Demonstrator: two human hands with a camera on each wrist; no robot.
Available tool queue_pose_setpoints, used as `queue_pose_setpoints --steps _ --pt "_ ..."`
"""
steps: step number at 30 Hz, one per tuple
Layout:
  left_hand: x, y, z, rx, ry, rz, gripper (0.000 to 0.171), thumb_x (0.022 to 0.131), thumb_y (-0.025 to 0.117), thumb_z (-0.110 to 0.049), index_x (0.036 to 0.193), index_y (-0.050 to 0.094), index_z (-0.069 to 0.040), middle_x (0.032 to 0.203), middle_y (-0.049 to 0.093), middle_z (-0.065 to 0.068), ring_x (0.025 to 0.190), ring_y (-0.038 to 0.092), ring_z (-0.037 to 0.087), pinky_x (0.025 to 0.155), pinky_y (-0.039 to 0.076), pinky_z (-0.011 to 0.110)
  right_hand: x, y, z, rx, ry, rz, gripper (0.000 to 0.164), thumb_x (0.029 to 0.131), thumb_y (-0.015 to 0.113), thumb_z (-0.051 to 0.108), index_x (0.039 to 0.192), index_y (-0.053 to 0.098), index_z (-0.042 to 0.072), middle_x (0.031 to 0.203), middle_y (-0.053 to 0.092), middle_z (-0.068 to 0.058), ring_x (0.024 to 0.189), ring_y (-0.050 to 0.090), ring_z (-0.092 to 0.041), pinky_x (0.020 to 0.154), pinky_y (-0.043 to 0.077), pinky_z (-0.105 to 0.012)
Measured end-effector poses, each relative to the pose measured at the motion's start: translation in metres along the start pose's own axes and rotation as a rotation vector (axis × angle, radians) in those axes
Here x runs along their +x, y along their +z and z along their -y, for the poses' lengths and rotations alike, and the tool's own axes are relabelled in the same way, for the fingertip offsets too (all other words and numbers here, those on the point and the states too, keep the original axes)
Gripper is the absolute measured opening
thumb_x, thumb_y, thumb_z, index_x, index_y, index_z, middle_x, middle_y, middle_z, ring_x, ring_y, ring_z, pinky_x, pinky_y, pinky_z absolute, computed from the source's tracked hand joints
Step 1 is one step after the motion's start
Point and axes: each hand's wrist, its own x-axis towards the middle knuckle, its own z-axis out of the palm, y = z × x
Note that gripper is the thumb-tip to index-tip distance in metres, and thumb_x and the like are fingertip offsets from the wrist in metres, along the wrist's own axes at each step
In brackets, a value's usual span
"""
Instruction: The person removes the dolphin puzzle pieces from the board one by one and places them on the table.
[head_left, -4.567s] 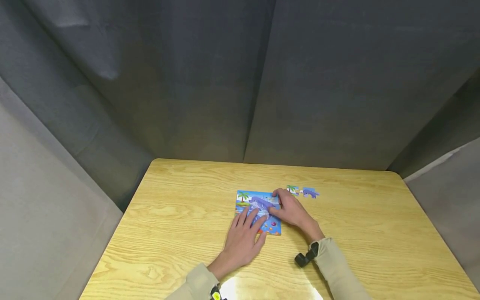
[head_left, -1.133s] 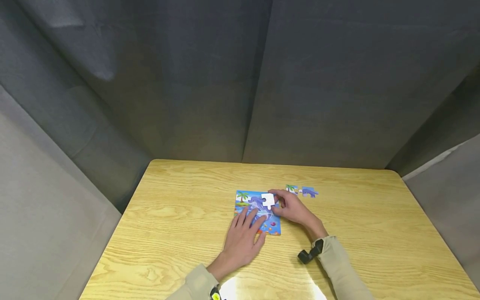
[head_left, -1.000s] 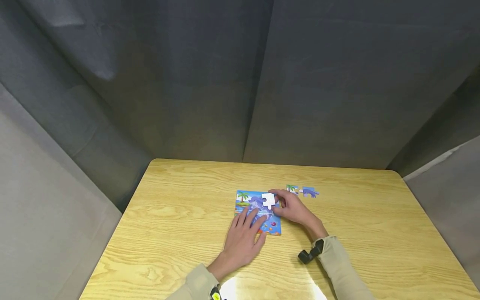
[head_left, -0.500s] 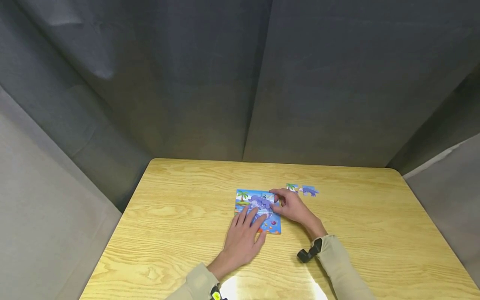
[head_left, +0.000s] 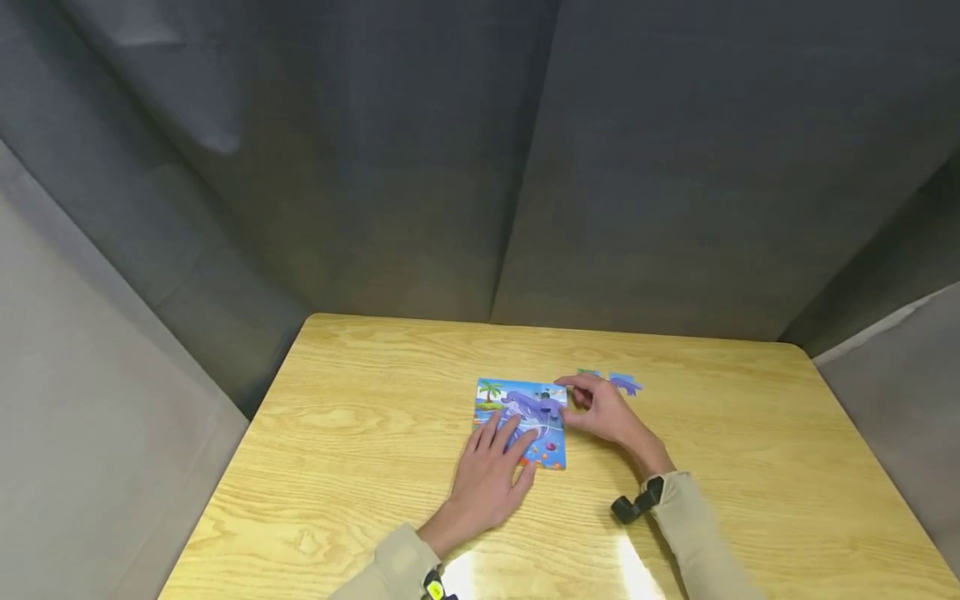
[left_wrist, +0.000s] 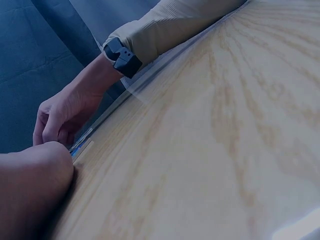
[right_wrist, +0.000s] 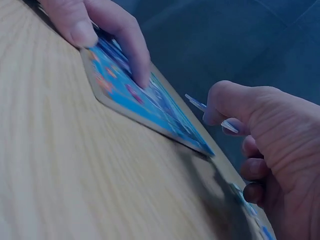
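In the head view, a square dolphin jigsaw puzzle [head_left: 489, 393] lies on the wooden table. My left hand [head_left: 491, 479] rests across its lower left part, fingers spread and mostly straight. My right hand [head_left: 611, 410] is at the puzzle's upper right and pinches a puzzle piece [head_left: 555, 404] between thumb and fingers. The right wrist view shows this puzzle piece [right_wrist: 196, 102] nearly edge-on, raised above the puzzle [right_wrist: 117, 90]. From the left wrist view, the right hand [left_wrist: 62, 115] hides most of the puzzle.
Beyond the right hand lie two loose puzzle pieces: one with a dolphin [head_left: 625, 384], the other [head_left: 587, 372] partly hidden by the hand. Grey curtains [head_left: 390, 208] stand behind and beside the table [head_left: 360, 400].
The puzzle piece showed its white back about a second ago, then its picture side. My right hand has since shifted slightly right with it. The left hand has stayed on the puzzle.
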Motion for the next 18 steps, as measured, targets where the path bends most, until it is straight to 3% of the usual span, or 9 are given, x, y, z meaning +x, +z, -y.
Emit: queue_pose_setpoints --steps 7,18 --pt "0.0 0.0 -0.001 -0.013 0.009 -0.028 0.049 0.109 0.042 -0.045 0.153 0.052 -0.026 0.163 0.042 0.008 0.154 0.03 0.04 0.12 0.032 0.056 -0.011 -0.032 -0.011 0.05 0.107 -0.003 0.046 0.081 0.078 0.0 0.126 0.072 0.006 0.066 0.035 0.003 0.057 0.032 -0.007 0.059 0.034 -0.026" --pt "0.0 -0.001 -0.001 -0.008 0.001 -0.014 0.049 0.109 0.041 -0.045 0.154 0.051 -0.027 0.164 0.041 0.007 0.155 0.029 0.038 0.121 0.031 0.055 -0.035 -0.078 -0.053 0.059 0.23 -0.079 0.045 0.083 0.074 -0.005 0.127 0.07 0.004 0.069 0.036 -0.001 0.058 0.033 -0.008 0.057 0.033 -0.026"
